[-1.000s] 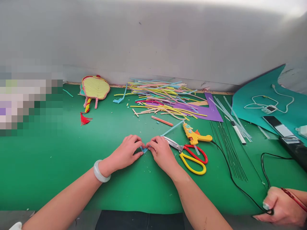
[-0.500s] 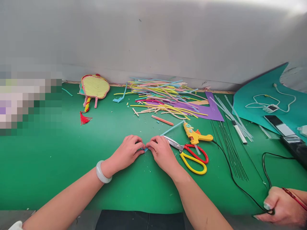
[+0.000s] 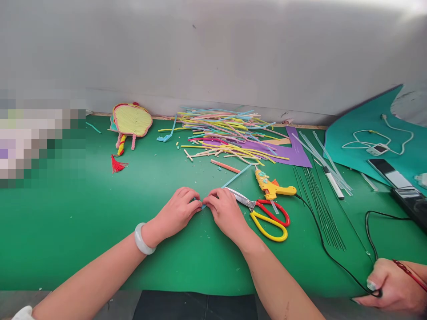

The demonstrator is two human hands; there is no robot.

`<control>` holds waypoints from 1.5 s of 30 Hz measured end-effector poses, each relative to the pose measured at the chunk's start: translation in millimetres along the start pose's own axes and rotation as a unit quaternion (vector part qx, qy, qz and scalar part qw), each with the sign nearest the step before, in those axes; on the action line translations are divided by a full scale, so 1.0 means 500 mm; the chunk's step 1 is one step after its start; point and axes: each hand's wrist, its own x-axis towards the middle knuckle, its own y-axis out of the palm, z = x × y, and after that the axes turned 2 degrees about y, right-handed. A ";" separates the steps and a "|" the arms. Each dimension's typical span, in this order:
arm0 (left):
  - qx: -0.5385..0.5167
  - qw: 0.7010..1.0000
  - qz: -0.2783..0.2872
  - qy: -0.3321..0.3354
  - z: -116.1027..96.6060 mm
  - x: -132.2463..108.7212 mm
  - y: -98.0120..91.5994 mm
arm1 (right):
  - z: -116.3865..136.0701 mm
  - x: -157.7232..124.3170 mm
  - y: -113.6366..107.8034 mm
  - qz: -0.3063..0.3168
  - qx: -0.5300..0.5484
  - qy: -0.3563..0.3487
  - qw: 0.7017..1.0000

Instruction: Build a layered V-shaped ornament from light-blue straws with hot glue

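Both my hands pinch a blue pipe cleaner [image 3: 237, 175] near the table's middle, fingertips almost touching. My left hand [image 3: 182, 205], with a pale bangle on its wrist, is closed on the near end, which its fingers mostly hide. My right hand [image 3: 224, 209] is closed on it just beside; the free length sticks out up and to the right. Close to my right hand lie scissors [image 3: 270, 218] with one red and one yellow handle, blades slightly under the hand's side. A yellow glue gun [image 3: 271, 186] lies behind them, its nozzle near the pipe cleaner's far tip.
Behind lies a heap of coloured pipe cleaners [image 3: 223, 129] on purple sheet [image 3: 300, 155]. A yellow fan-shaped craft [image 3: 132, 120] with red tassel is at back left. Thin wires [image 3: 320, 209], clear glue sticks [image 3: 328, 155] and a phone [image 3: 388, 171] lie right. Another person's hand [image 3: 393, 286] holds the black cord.
The free end of the blue pipe cleaner has swung slightly up and left. My hands stay nearly in place, with the left fingertips covering more of the near end.
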 end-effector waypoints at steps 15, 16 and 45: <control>-0.008 1.000 -0.007 -0.017 0.000 -0.004 0.008 | 0.008 -0.002 -0.007 -0.005 0.017 0.003 1.000; -0.013 1.000 -0.006 -0.019 0.000 -0.005 0.008 | 0.008 -0.003 -0.006 -0.004 0.017 0.004 1.000; 0.058 0.995 0.084 -0.009 -0.043 -0.053 -0.026 | 0.010 -0.001 -0.009 -0.023 0.013 -0.003 1.000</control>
